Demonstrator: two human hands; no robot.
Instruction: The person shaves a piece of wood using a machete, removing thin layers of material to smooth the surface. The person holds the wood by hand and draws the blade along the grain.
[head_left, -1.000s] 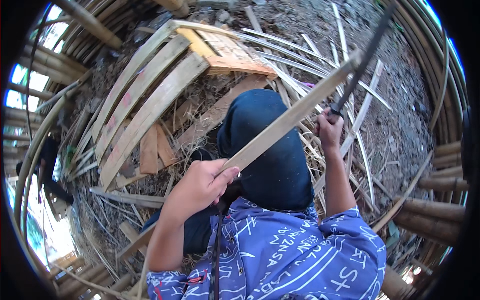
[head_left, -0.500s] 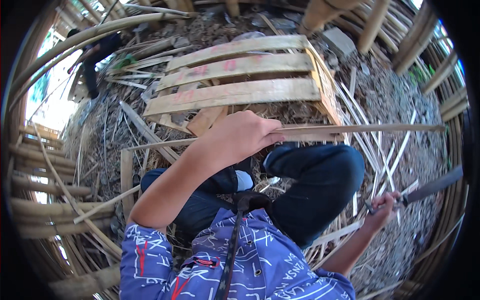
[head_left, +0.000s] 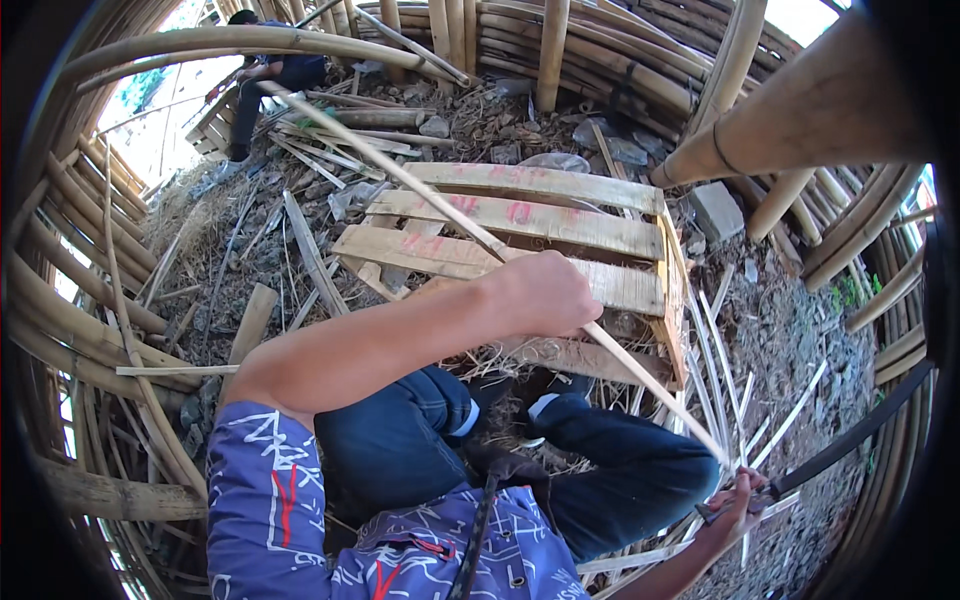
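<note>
Debris-strewn ground [head_left: 790,330], bamboo-pole wall [head_left: 600,62] — left hand [head_left: 548,293] gripping wooden strip [head_left: 440,206], right hand [head_left: 737,498] clasping long knife [head_left: 848,440].

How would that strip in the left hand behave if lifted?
The strip is probably light, being so thin. It looks nearly straight either side of the left hand, so it's likely fairly stiff. Its length may make the ends swing.

Smooth wood is seen in the long strip [head_left: 430,203], dull metal in the machete blade [head_left: 855,435], rough matt wood in the slatted crate [head_left: 560,226].
</note>
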